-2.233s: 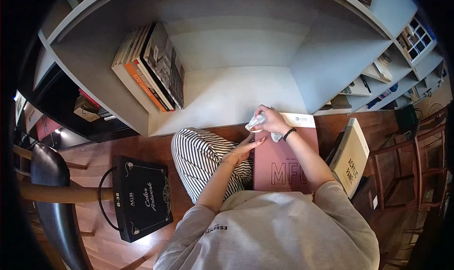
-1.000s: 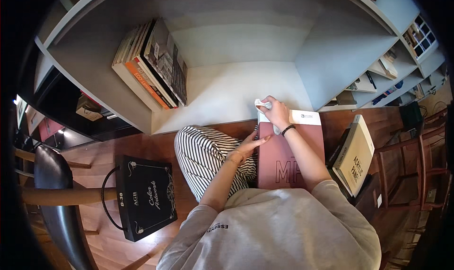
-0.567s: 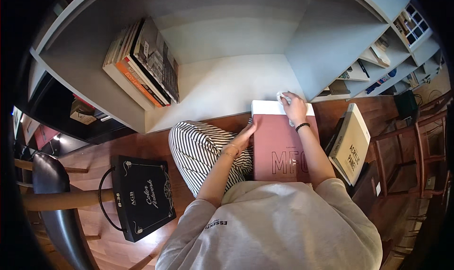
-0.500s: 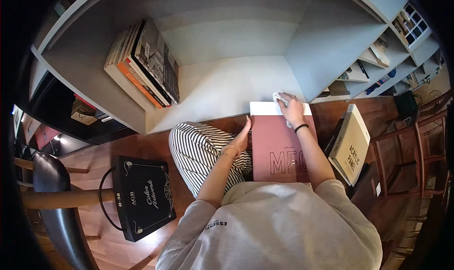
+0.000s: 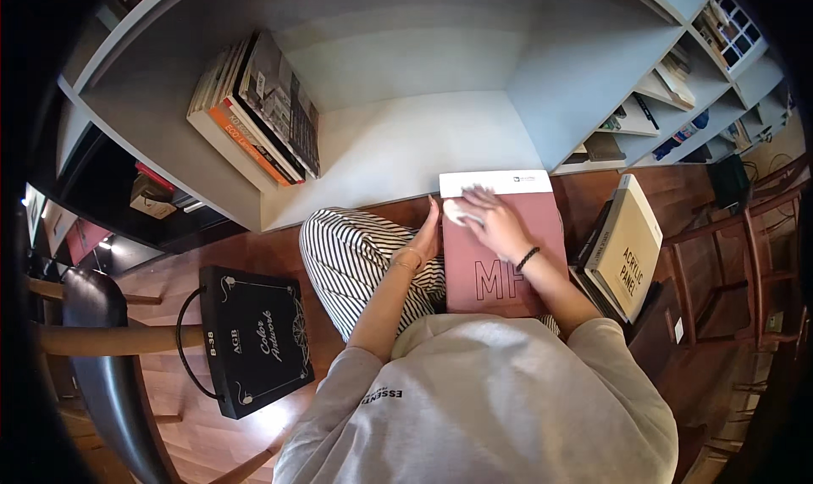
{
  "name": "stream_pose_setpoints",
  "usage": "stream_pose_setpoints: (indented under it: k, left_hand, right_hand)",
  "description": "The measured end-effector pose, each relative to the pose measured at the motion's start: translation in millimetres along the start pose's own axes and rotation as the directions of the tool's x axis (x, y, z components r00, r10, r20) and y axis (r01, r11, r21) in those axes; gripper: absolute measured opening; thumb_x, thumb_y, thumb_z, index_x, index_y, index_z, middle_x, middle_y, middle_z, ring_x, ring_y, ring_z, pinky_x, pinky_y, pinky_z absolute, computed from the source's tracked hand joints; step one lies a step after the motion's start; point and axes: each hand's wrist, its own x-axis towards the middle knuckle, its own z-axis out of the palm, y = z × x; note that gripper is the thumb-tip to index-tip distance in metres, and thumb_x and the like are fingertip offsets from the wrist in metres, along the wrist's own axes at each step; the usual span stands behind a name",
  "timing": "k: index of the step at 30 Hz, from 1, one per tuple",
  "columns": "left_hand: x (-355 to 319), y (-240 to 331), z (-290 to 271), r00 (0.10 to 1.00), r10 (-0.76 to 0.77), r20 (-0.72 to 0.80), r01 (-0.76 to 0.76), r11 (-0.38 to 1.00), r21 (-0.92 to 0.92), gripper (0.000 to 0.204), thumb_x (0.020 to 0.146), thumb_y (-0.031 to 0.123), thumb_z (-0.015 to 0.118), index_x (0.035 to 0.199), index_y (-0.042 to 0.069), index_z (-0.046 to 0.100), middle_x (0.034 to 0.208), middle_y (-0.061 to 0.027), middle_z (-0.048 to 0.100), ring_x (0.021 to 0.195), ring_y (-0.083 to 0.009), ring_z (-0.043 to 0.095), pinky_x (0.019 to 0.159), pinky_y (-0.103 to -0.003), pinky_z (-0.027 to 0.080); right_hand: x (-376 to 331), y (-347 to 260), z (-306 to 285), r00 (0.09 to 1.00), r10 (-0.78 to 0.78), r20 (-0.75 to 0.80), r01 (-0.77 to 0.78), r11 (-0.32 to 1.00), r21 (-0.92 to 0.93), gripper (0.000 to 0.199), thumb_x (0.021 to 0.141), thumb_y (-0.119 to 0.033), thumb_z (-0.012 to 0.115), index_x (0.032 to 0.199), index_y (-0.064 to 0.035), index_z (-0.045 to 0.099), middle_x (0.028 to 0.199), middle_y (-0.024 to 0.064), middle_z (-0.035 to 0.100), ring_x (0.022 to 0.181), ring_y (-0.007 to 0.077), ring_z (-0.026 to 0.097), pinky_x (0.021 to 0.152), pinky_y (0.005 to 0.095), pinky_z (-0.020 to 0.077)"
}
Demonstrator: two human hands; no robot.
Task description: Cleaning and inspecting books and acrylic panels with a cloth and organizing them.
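On my lap lies a large dusty-pink binder-like book [image 5: 466,243] with a white band along its far edge. My right hand [image 5: 495,221] presses a crumpled white cloth or tissue [image 5: 458,212] on the cover, near its upper left; the fingers look slightly blurred. Against the book's left edge, my left hand [image 5: 428,232] stands upright with its fingers stretched out and the palm toward the book. My striped trouser leg [image 5: 356,259] shows beneath the left forearm.
Ahead is a grey shelf compartment [image 5: 415,137] with several books and magazines [image 5: 258,116] standing at its left. A black handled case [image 5: 254,340] is on the floor at left, by a black chair [image 5: 106,357]. Cream sample books [image 5: 627,247] and a wooden chair [image 5: 728,264] are at right.
My right hand has slid the white cloth from the book's top right across to the upper left of the pink cover. My left hand stays at the left edge.
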Motion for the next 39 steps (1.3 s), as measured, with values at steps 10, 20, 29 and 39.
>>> stream_pose_setpoints:
  k: [10, 20, 29, 39]
  left_hand:
    - [-13, -41, 8, 0.940, 0.239, 0.245, -0.323, 0.855, 0.406, 0.076, 0.089, 0.058, 0.050, 0.148, 0.016, 0.024, 0.151, -0.0043, 0.027, 0.136, -0.0216, 0.028, 0.109, -0.042, 0.025]
    - [41, -26, 38, 0.956, 0.049, 0.289, -0.143, 0.938, 0.315, 0.073, 0.091, 0.055, 0.048, 0.147, 0.016, 0.024, 0.144, -0.0038, 0.038, 0.128, -0.0215, 0.041, 0.105, -0.038, 0.035]
    - [7, -56, -32, 0.869, -0.113, 0.483, -0.072, 0.935, 0.347, 0.068, 0.095, 0.034, 0.051, 0.150, 0.022, 0.012, 0.146, -0.0031, 0.034, 0.130, -0.0193, 0.040, 0.100, -0.041, 0.041]
    - [-4, -60, -21, 0.839, -0.104, 0.534, -0.063, 0.956, 0.286, 0.079, 0.092, 0.023, 0.058, 0.150, 0.022, 0.005, 0.148, -0.0034, 0.031, 0.129, -0.0182, 0.040, 0.099, -0.041, 0.043]
  right_hand:
    - [11, 91, -30, 0.873, 0.268, -0.408, -0.286, 0.958, 0.017, 0.035, 0.082, -0.020, 0.066, 0.116, -0.0096, 0.065, 0.124, 0.0152, 0.056, 0.117, 0.0337, 0.050, 0.102, 0.0411, 0.0375]
    - [-35, 151, -43, 0.861, 0.350, -0.369, -0.343, 0.935, 0.087, 0.045, 0.083, -0.022, 0.064, 0.125, -0.0074, 0.056, 0.132, 0.0150, 0.050, 0.123, 0.0331, 0.046, 0.104, 0.0369, 0.0366]
    - [-25, 139, -36, 0.888, 0.398, -0.231, -0.395, 0.917, 0.060, 0.046, 0.087, -0.023, 0.057, 0.132, -0.0104, 0.050, 0.141, 0.0123, 0.043, 0.129, 0.0320, 0.041, 0.107, 0.0379, 0.0335]
    - [-82, 46, -65, 0.968, 0.174, -0.180, -0.152, 0.980, 0.129, 0.041, 0.081, -0.013, 0.063, 0.122, -0.0076, 0.059, 0.129, 0.0114, 0.055, 0.125, 0.0292, 0.048, 0.105, 0.0389, 0.0370]
